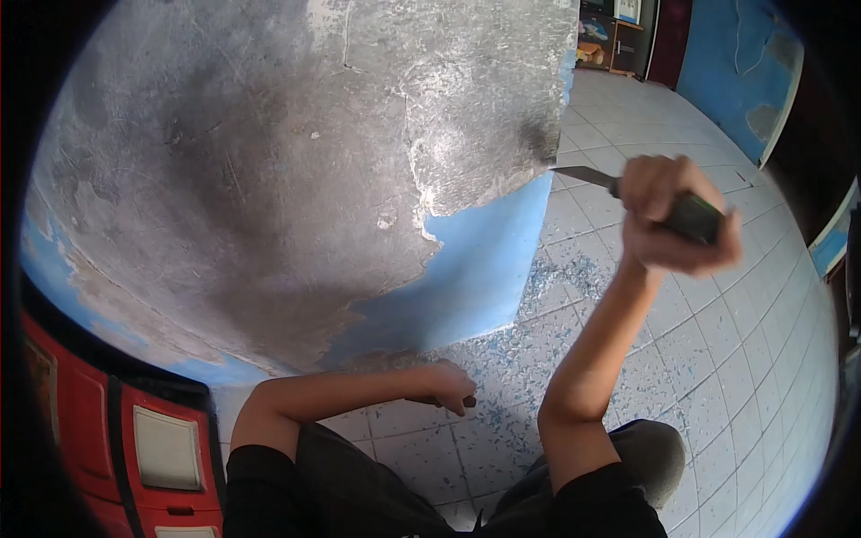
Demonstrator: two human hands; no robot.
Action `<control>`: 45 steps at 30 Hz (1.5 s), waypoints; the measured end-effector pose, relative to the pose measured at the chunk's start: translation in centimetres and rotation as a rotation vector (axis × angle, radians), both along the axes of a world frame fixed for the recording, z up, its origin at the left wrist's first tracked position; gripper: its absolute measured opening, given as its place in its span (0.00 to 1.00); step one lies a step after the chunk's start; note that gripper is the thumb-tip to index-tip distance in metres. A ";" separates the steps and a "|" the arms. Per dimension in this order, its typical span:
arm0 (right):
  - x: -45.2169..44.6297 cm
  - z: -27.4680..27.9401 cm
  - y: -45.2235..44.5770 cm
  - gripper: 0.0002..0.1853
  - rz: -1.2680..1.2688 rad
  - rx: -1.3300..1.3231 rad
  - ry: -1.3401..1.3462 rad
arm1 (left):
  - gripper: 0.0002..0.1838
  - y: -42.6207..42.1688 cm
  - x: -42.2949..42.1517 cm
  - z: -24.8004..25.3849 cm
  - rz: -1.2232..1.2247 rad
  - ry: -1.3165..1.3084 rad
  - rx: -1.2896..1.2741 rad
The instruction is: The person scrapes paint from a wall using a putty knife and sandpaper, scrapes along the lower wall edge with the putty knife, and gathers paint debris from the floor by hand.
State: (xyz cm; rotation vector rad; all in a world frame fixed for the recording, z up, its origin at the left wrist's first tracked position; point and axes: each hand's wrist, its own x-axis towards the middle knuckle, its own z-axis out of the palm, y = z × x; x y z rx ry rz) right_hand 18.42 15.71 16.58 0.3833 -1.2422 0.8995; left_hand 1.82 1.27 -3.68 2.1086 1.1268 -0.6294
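My right hand (677,215) is raised on the right, closed around the dark, green-edged handle of a scraper (585,174). Its thin metal blade points left, and the tip meets the wall's corner edge where grey plaster borders blue paint. The hand is slightly blurred. Low and near the middle, my left hand (451,387) is closed above the floor. A small dark end shows beside its fingers, but what it belongs to is hidden. In front of me the wall (296,179) is mostly bare grey plaster, with remaining blue paint (480,260) at the lower right.
Blue and white paint flakes (511,394) litter the tiled floor (717,359) around the wall's base. A red and black cabinet (99,430) stands at lower left. Further back are a shelf unit (619,40) and another blue wall (735,63). My bent knees are below.
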 end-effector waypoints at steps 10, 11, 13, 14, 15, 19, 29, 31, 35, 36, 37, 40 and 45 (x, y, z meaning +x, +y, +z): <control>0.1 0.8 -1.1 0.30 -0.031 0.090 -0.016 | 0.21 0.2 -0.1 -0.2 -0.028 0.011 0.054; 1.0 1.3 -1.9 0.31 0.014 0.196 -0.041 | 0.20 0.3 0.0 0.2 0.000 0.010 0.033; 0.5 1.3 -2.0 0.30 -0.002 0.273 0.009 | 0.19 -0.3 0.1 0.1 0.027 0.007 -0.009; -0.4 0.7 -0.9 0.30 -0.007 0.252 0.055 | 0.19 -0.3 0.0 -0.1 0.022 0.010 -0.016; -1.9 -0.1 0.0 0.30 -0.161 0.032 -0.105 | 0.18 -0.3 -0.2 0.1 0.014 0.014 -0.019; 0.4 0.2 -0.4 0.30 0.015 0.131 -0.025 | 0.18 -0.1 -0.5 0.8 0.019 -0.054 0.032; 0.6 -0.9 0.1 0.31 -0.032 -0.036 0.004 | 0.18 0.1 -0.8 -0.4 0.022 -0.047 0.058; 2.2 1.0 -1.4 0.30 0.006 0.170 0.038 | 0.18 -0.3 -0.5 -0.9 0.034 -0.048 0.026; -0.3 -0.5 0.2 0.31 -0.075 0.086 0.027 | 0.18 -0.5 -0.4 -1.1 0.009 0.012 0.029; -0.8 -0.5 0.5 0.31 -0.108 -0.045 -0.031 | 0.17 -0.3 -0.3 -1.0 0.001 0.016 0.034; -0.3 -0.2 0.6 0.31 -0.102 0.042 -0.074 | 0.17 0.0 -0.4 -0.9 -0.002 0.020 0.042; 1.7 0.9 -1.4 0.31 0.084 0.251 0.039 | 0.18 -0.1 -0.4 -0.9 0.016 -0.025 0.057; -1.3 -0.4 0.2 0.31 -0.083 -0.045 -0.079 | 0.18 -0.4 -0.5 -1.3 0.011 -0.030 0.044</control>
